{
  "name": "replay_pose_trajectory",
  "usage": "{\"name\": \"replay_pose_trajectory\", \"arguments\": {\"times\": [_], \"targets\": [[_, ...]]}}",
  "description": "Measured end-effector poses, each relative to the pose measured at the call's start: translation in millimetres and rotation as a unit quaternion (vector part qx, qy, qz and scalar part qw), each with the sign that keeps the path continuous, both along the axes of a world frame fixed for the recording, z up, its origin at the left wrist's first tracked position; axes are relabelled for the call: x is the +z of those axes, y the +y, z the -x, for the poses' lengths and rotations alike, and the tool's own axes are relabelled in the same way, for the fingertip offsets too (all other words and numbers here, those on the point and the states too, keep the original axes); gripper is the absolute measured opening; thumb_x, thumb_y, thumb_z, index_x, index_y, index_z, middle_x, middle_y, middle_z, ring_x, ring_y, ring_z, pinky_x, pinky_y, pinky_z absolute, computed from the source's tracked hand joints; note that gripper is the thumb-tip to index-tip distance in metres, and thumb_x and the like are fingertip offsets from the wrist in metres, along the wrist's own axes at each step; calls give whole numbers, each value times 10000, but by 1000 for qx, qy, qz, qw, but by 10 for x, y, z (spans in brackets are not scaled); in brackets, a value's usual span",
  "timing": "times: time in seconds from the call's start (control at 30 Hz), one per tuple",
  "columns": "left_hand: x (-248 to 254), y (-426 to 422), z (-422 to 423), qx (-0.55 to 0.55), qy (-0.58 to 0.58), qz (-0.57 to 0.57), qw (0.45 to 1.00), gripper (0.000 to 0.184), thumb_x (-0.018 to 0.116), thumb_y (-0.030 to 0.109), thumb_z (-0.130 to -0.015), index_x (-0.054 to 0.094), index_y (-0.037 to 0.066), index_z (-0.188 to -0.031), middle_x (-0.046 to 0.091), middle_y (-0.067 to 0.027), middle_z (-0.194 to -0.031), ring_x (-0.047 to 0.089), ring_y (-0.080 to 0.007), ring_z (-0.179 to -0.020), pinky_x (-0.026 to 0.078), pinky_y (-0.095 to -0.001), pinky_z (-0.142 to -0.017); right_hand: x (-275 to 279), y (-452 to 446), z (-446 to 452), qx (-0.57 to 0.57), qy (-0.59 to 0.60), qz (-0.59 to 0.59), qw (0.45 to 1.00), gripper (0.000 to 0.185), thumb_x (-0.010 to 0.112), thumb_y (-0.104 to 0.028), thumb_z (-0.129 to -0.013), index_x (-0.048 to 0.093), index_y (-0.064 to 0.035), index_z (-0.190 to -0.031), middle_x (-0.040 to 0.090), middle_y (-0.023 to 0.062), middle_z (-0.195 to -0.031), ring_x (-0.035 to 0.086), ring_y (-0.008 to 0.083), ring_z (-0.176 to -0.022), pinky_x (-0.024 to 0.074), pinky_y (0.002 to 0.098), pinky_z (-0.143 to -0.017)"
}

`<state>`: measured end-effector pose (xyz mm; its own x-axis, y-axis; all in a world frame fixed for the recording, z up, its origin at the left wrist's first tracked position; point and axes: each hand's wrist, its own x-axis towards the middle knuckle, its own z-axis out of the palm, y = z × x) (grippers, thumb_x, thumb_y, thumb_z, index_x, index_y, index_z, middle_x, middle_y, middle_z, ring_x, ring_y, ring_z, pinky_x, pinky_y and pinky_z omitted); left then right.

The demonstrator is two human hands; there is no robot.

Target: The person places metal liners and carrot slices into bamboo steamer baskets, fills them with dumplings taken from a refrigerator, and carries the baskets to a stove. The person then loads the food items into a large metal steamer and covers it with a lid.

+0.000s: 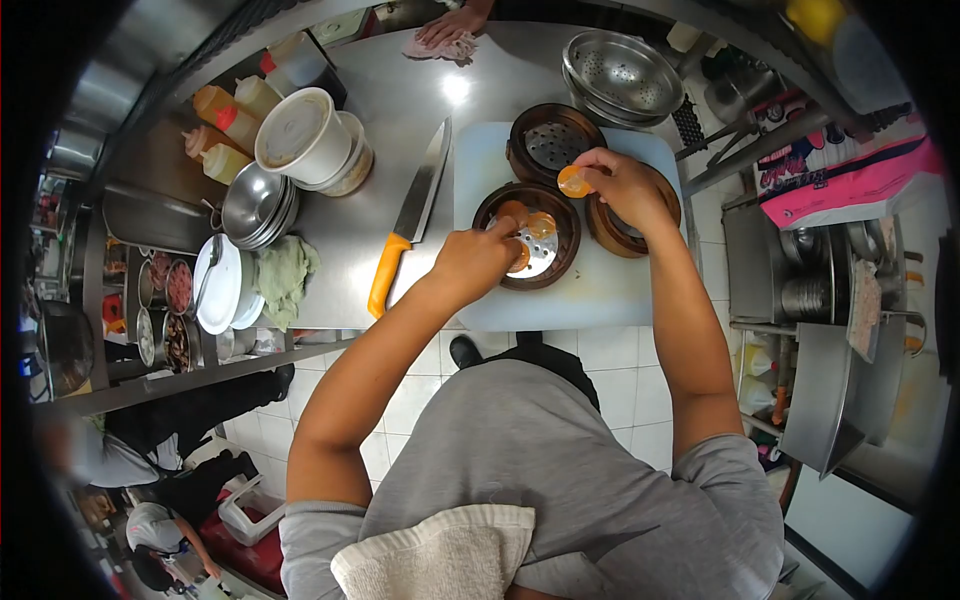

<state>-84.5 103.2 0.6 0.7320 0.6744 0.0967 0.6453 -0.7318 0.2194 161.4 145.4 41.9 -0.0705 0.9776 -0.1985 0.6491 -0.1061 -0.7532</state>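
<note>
I am looking down through the head camera at two bare hands over a steel table (385,90). On it, a pale cutting board (600,300) is carrying three round, dark-rimmed steamer baskets. My right hand (622,190) is holding up a thin, translucent orange round (574,181), its fingers pinching the edge, between the rear steamer basket (516,145) and the right one (605,235). My left hand (475,262) is resting over the left side of the front steamer basket (570,240), its fingers pointing down to the perforated metal plate (545,262), where at least two more orange rounds (541,225) are lying. I cannot tell how wide those fingers are standing, or whether they are gripping a piece.

I am judging the step in hand to be arranging the rounds on that plate, where bare metal is showing. To my mind, the next move is calling for the right hand to clear the rim and lay its round flat, with the left fingers making room. An orange-handled knife (418,195) is lying left of the board
</note>
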Motion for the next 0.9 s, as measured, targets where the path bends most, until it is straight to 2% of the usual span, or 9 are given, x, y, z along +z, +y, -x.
{"name": "replay_pose_trajectory", "arguments": {"times": [0.2, 0.27, 0.37, 0.43, 0.5, 0.6, 0.7, 0.77, 0.9], "targets": [[-45, -17, 2, 6, 0, 7, 1000, 100, 609, 187, -794, 656, 127, -860, 558, -2, -1049, 631, -217, -617, 494, -346, -512, -256, 246, -76, 9, 75, -43, 996, 195, 552, -173, -863, 621, -61, -1007, 611, 0, -795, 530, 53, -668, 425, 206, -576], [-15, -16, -39, 38, 11, -15, 999, 137, 611, 184, -794, 656, 133, -914, 564, 14, -1084, 639, -209, -643, 509, -344, -531, -182, 340, -108, -27, 47, -84, 995, 197, 582, -166, -817, 632, -47, -966, 646, 83, -817, 612, 181, -757, 467, 297, -707], [72, 15, -115, 47, -34, -30, 998, 187, 619, 190, -791, 650, 145, -970, 562, 9, -1133, 649, -208, -682, 524, -342, -555, -233, 580, -216, -10, 57, -134, 989, 202, 593, -163, -797, 633, -44, -956, 650, 83, -815, 614, 175, -758, 466, 296, -714], [46, 90, -95, 20, -20, -23, 999, 205, 602, 165, -784, 636, 126, -982, 558, -13, -1129, 650, -214, -666, 526, -343, -554, -279, 727, -229, -9, 47, -132, 990, 196, 587, -177, -789, 645, -52, -927, 659, 98, -831, 630, 205, -780, 475, 312, -723], [13, 129, -92, -6, -5, -16, 1000, 223, 585, 139, -777, 623, 107, -994, 553, -34, -1125, 652, -221, -650, 527, -345, -554, -342, 845, -191, 4, -20, -152, 988, 181, 570, -183, -786, 658, -68, -894, 662, 117, -854, 634, 260, -802, 486, 343, -732], [-14, 113, -104, 15, 5, -32, 999, 227, 596, 148, -772, 605, 105, -995, 559, -33, -1104, 652, -218, -649, 525, -344, -542, -439, 970, -51, 8, -40, -142, 989, 177, 554, -185, -783, 666, -83, -876, 655, 132, -869, 624, 303, -825, 490, 372, -739], [-15, 57, -120, 57, 42, -3, 997, 229, 632, 230, -793, 623, 137, -1003, 576, -16, -1111, 649, -219, -711, 529, -340, -578, -504, 1040, 96, 9, -58, -176, 983, 171, 552, -174, -782, 665, -86, -875, 653, 134, -857, 622, 314, -828, 488, 386, -744], [-34, 46, -117, 50, -13, -3, 999, 190, 608, 156, -770, 592, 105, -953, 580, -42, -1017, 646, -235, -639, 526, -364, -547, -552, 1055, 158, 10, -65, -184, 981, 170, 552, -179, -796, 661, -79, -881, 650, 138, -856, 621, 316, -834, 485, 395, -747], [97, 23, -108, 84, -74, 21, 993, 208, 627, 207, -787, 601, 83, -951, 593, -56, -977, 637, -261, -672, 511, -363, -579, -626, 1036, 159, -6, -131, -300, 945, 186, 554, -189, -825, 648, -64, -925, 649, 146, -879, 621, 323, -825, 492, 384, -744]]}}
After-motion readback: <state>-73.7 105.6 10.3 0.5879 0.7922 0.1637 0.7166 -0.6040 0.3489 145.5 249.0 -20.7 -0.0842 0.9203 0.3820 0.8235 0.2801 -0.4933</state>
